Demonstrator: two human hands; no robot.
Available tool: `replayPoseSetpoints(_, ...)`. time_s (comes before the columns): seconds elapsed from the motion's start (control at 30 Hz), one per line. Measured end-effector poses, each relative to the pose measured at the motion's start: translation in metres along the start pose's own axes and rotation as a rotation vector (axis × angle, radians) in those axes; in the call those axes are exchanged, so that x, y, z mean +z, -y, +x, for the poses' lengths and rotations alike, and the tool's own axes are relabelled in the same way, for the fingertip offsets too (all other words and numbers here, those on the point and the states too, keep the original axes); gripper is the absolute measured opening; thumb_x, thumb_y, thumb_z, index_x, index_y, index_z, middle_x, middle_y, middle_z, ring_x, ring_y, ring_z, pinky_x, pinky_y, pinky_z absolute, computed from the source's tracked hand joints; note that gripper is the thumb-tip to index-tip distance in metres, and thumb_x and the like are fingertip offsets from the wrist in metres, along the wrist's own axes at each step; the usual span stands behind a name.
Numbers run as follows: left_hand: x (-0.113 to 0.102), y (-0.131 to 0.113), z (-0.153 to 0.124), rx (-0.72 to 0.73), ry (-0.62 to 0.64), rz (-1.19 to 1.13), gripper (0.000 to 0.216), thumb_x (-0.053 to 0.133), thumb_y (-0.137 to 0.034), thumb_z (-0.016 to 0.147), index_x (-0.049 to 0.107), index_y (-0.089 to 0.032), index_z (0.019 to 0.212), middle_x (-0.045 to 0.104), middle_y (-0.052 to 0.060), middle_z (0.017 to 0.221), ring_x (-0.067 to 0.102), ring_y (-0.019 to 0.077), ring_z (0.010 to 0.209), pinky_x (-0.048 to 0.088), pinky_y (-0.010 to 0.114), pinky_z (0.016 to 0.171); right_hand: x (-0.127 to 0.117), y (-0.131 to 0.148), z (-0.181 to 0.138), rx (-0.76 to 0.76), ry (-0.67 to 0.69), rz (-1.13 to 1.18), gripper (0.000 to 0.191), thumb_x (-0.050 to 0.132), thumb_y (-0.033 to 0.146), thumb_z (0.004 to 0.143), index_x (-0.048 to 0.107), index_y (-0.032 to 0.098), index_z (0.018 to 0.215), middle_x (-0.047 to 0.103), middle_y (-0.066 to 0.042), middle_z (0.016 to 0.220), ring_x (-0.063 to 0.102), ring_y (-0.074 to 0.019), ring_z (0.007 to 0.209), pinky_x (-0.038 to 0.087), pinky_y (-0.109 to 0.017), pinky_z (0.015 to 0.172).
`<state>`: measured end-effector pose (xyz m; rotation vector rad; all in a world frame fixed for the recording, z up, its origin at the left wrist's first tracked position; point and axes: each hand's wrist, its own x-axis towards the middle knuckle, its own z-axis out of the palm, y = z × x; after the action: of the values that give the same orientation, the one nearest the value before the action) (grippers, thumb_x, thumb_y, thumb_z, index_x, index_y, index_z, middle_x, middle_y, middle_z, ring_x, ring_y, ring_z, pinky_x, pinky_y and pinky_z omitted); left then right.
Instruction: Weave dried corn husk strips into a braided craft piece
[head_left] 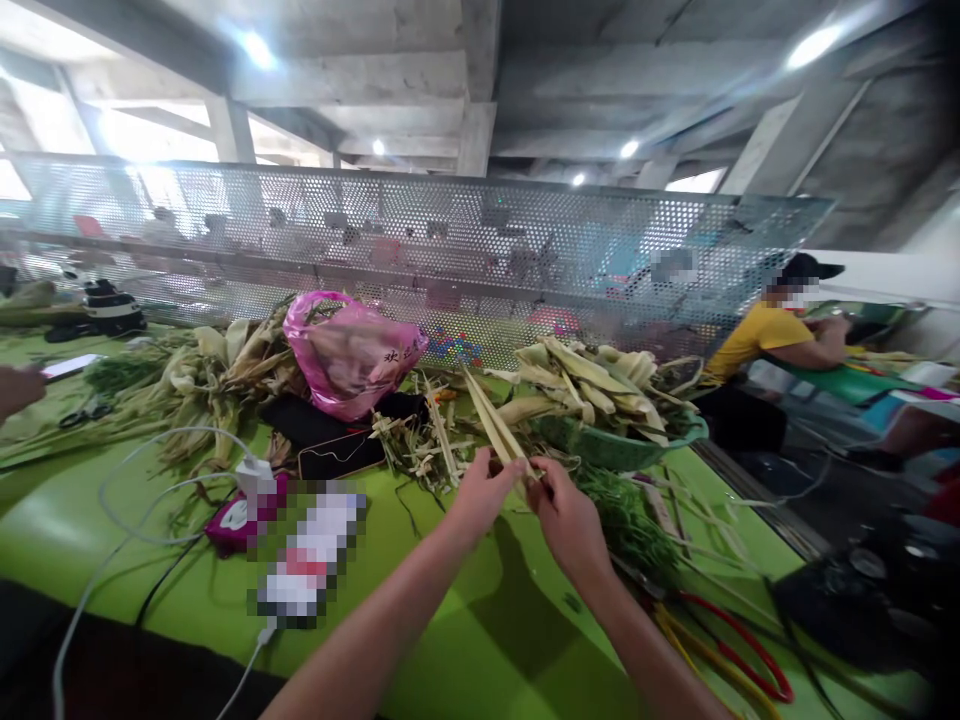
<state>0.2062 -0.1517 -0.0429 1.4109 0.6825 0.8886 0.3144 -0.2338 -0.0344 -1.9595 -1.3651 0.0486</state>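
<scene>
In front of me, both hands are closed on a long, pale dried corn husk (491,420) that points up and away from me. My left hand (480,492) pinches it near its lower end from the left. My right hand (564,512) grips the same end from the right, its fingertips close to the left thumb; whether a second small piece sits between them I cannot tell. Just beyond are loose husk scraps (420,440). A green basket (652,448) heaped with dried husks (592,385) stands to the right, and green plant fronds (626,515) lie beside my right wrist.
Left of me are a phone (311,560) on a cable, a magenta power strip (240,515) and a pink plastic bag (349,355). A husk pile (225,370) lies behind. Red-handled pliers (750,650) lie at right. Another person's hand (19,390) shows far left; a person in yellow (757,340) sits right.
</scene>
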Motion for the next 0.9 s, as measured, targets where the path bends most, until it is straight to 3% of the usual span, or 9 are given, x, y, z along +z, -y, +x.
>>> replayPoseSetpoints(0.1,0.001,0.008,0.003,0.028,-0.073,-0.027,0.019,0.058,-0.021,0.079,0.055,-0.016,0.097,0.063,0.005,0.089,0.058,0.0165,0.083,0.046,0.029,0.078,0.007,-0.001,-0.005,-0.013,0.071,-0.003,0.032,0.043,0.038,0.088,0.055,0.021,0.112,0.067,-0.004,0.079,0.061,-0.0208,0.065,0.04,-0.028,0.059)
replayPoseSetpoints(0.2,-0.004,0.015,0.001,0.053,-0.042,-0.01,0.016,0.051,-0.011,0.078,0.056,-0.017,0.091,0.062,0.003,0.086,0.057,0.0153,0.082,0.046,0.028,0.079,0.007,-0.007,-0.007,-0.034,0.117,0.05,0.03,0.052,0.038,0.084,0.057,0.021,0.109,0.067,-0.003,0.079,0.061,-0.0209,0.067,0.042,-0.029,0.061)
replayPoseSetpoints(0.37,-0.01,0.013,-0.006,0.003,0.014,0.009,0.026,0.047,-0.005,0.073,0.06,-0.016,0.092,0.063,0.003,0.084,0.058,0.0154,0.08,0.046,0.026,0.074,0.008,-0.013,-0.006,0.042,0.256,0.509,0.034,0.055,0.047,0.085,0.059,0.02,0.107,0.068,-0.005,0.087,0.062,-0.0202,0.076,0.048,-0.03,0.068)
replayPoseSetpoints(0.57,-0.009,0.013,-0.008,0.079,0.086,0.014,0.038,0.053,-0.006,0.07,0.062,-0.014,0.106,0.063,0.003,0.081,0.057,0.0148,0.076,0.046,0.025,0.072,0.012,-0.017,-0.005,0.122,0.265,0.683,0.036,0.058,0.048,0.084,0.064,0.018,0.103,0.069,-0.007,0.094,0.063,-0.0215,0.082,0.052,-0.032,0.072)
replayPoseSetpoints(0.7,-0.011,0.02,-0.007,0.087,0.065,0.047,0.052,0.054,-0.008,0.072,0.052,-0.016,0.124,0.06,0.001,0.08,0.055,0.0131,0.072,0.045,0.024,0.067,0.012,-0.018,-0.008,0.137,0.262,0.726,0.04,0.055,0.05,0.085,0.066,0.018,0.107,0.07,-0.006,0.095,0.065,-0.0208,0.078,0.053,-0.03,0.066)
replayPoseSetpoints(0.9,-0.007,0.017,-0.016,0.171,0.003,0.225,0.056,0.054,-0.005,0.072,0.051,-0.025,0.124,0.059,-0.003,0.075,0.054,0.0115,0.068,0.043,0.022,0.065,0.008,-0.014,-0.01,0.16,0.186,0.691,0.038,0.061,0.049,0.081,0.064,0.018,0.104,0.069,-0.005,0.084,0.063,-0.0198,0.072,0.053,-0.029,0.062)
